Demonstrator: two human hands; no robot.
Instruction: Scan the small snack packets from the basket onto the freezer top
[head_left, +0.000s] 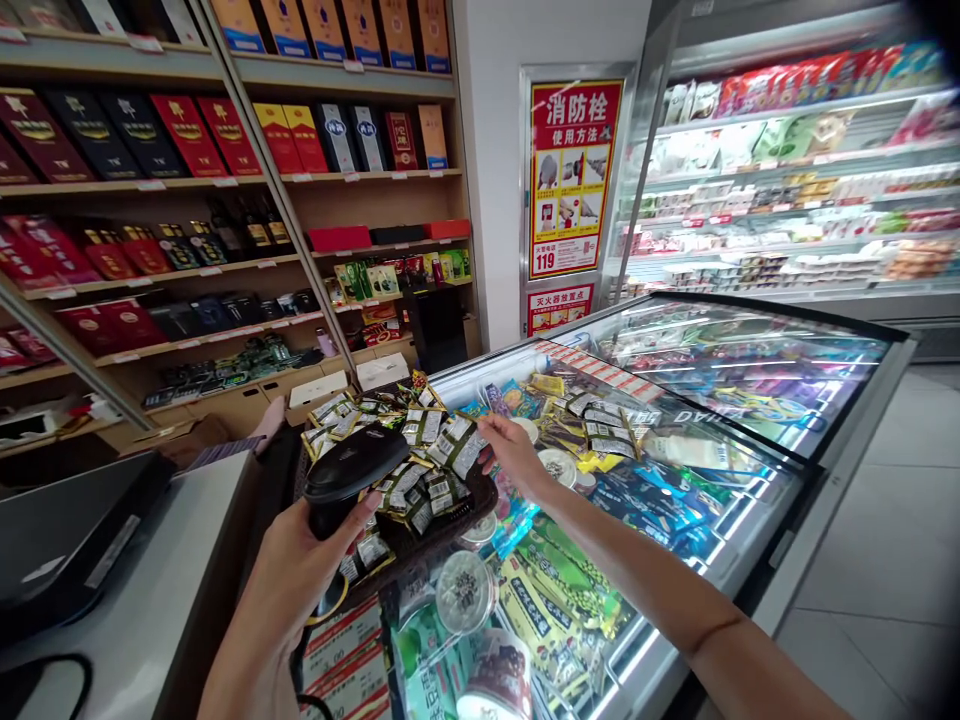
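Observation:
My left hand (296, 570) is closed round a black handheld scanner (352, 475), held just in front of a dark basket (450, 515) piled with several small green and gold snack packets (420, 440). My right hand (510, 450) reaches over the basket's right side and pinches one packet (469, 450) at its edge. The basket rests on the glass lid of a chest freezer (750, 500).
A grey counter (150, 600) with a dark device lies at lower left. Wooden shelves (225, 180) of boxed bottles fill the left wall. A red fire notice (574, 175) hangs ahead. An open chiller (787, 170) stands at right, with tiled floor (885, 560) beside the freezer.

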